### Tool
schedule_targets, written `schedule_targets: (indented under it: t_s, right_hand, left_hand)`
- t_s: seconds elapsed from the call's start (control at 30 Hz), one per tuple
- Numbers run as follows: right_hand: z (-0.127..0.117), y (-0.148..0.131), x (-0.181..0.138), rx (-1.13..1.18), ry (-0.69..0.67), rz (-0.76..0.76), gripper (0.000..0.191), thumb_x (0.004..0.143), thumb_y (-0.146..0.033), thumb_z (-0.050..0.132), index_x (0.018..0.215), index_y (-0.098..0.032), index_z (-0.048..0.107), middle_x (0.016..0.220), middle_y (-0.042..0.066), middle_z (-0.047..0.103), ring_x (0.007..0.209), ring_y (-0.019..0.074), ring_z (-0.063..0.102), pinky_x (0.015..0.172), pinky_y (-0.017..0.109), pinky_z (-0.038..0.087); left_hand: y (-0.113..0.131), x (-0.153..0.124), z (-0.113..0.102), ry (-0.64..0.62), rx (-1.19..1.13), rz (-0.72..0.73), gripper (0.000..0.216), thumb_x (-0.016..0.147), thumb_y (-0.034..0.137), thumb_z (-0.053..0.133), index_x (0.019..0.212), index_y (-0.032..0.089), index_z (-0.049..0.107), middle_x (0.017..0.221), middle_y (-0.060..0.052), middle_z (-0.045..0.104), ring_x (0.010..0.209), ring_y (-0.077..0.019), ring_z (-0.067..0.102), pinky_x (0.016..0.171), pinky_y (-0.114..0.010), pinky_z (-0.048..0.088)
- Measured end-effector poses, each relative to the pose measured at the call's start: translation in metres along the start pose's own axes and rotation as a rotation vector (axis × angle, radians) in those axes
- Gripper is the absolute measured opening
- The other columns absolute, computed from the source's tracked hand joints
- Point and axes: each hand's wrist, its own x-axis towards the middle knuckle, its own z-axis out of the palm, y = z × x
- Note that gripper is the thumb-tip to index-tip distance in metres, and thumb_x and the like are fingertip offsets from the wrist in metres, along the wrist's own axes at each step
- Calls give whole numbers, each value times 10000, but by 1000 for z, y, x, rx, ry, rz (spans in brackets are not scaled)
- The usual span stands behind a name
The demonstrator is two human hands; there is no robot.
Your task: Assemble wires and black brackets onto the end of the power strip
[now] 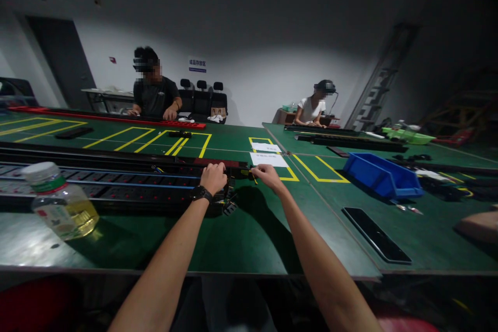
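Left hand point(213, 177) clenched on black strip point(116, 189), right hand point(266, 174) pinching yellow-tipped bit point(252, 173); bottle point(62, 207) lower left, label unreadable tbh.

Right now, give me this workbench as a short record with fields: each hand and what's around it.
Left hand: curled over the end of a long black plastic rail; black wristwatch on
Right hand: fingertips at a small yellow-tipped part by that end; grip unclear
Left side: clear plastic bottle of yellow liquid
Right side: blue plastic bin, flat black strip
Ahead: white paper sheets; person in dark shirt; person in white top
Surface: green table
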Motion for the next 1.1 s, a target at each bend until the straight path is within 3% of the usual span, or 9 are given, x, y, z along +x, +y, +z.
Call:
schedule_targets:
  t_s: [0.13, 0.23, 0.57, 0.63, 0.73, 0.83, 0.9, 1.0, 1.1]
  right_hand:
    - [12, -31, -12, 236, -589, -212, 389, 837, -545, 718, 865, -161, 769, 769, 24, 699, 704, 162, 577, 653, 255, 426]
    - [21, -43, -20, 268, -745, -277, 377, 805, -518, 774, 917, -158, 801, 829, 30, 735, 750, 166, 602, 723, 269, 456]
    - [6, -13, -12, 103, -838, -203, 332, 773, -460, 798, 840, -135, 817, 728, 8, 688, 678, 141, 544, 656, 263, 399]
    - [-1, -2, -9, -9, -758, -129, 245, 797, -365, 778, 821, -123, 814, 727, 27, 694, 679, 151, 554, 650, 276, 395]
    - [-11, 11, -7, -271, -471, 50, 140, 805, -249, 744, 765, -131, 810, 732, 69, 709, 670, 166, 575, 629, 292, 377]
    - [-16, 9, -6, -378, -243, 113, 139, 805, -269, 729, 802, -167, 823, 765, 73, 723, 683, 172, 600, 619, 279, 365]
    - [-13, -2, -7, -269, -283, 14, 203, 830, -328, 705, 838, -164, 824, 745, 56, 710, 671, 163, 590, 615, 269, 368]
    - [2, -25, -11, -72, -484, -182, 342, 868, -451, 674, 852, -138, 811, 674, 16, 645, 617, 136, 516, 593, 260, 349]
    - [20, -45, -19, -7, -585, -298, 355, 870, -468, 679, 863, -135, 801, 685, 1, 633, 613, 123, 491, 580, 249, 331]
  left_hand:
    - [0, 0, 1, 10, 5, -17, 264, 888, 166, 533, 1106, 205, 678, 1122, -112, 759, 1132, -300, 638, 979, -433, 500]
    - [-1, -1, 1, 11, 9, -21, 264, 891, 170, 535, 1109, 203, 680, 1126, -113, 759, 1129, -298, 641, 976, -431, 506]
    - [-2, 0, 6, 6, 31, -27, 247, 913, 184, 548, 1120, 204, 680, 1123, -110, 756, 1135, -283, 644, 993, -420, 511]
    - [-3, 1, 5, 10, 25, -20, 241, 916, 186, 551, 1117, 207, 683, 1121, -107, 757, 1129, -280, 646, 993, -418, 511]
    - [-3, 1, 5, 13, 15, -11, 226, 922, 192, 554, 1105, 212, 685, 1114, -101, 759, 1121, -277, 647, 982, -411, 514]
    - [-3, 1, 5, 13, 14, -12, 223, 923, 191, 553, 1102, 209, 684, 1104, -100, 760, 1110, -278, 647, 974, -410, 516]
    - [-3, 1, 4, 12, 15, -16, 228, 917, 184, 555, 1105, 206, 683, 1104, -100, 760, 1113, -279, 645, 977, -412, 515]
    - [-2, 1, 3, 6, 19, -26, 235, 914, 175, 555, 1109, 205, 681, 1120, -104, 757, 1131, -280, 641, 988, -414, 510]
    - [-1, 1, 2, 3, 24, -28, 239, 911, 168, 547, 1106, 202, 680, 1133, -102, 757, 1128, -283, 641, 987, -419, 510]
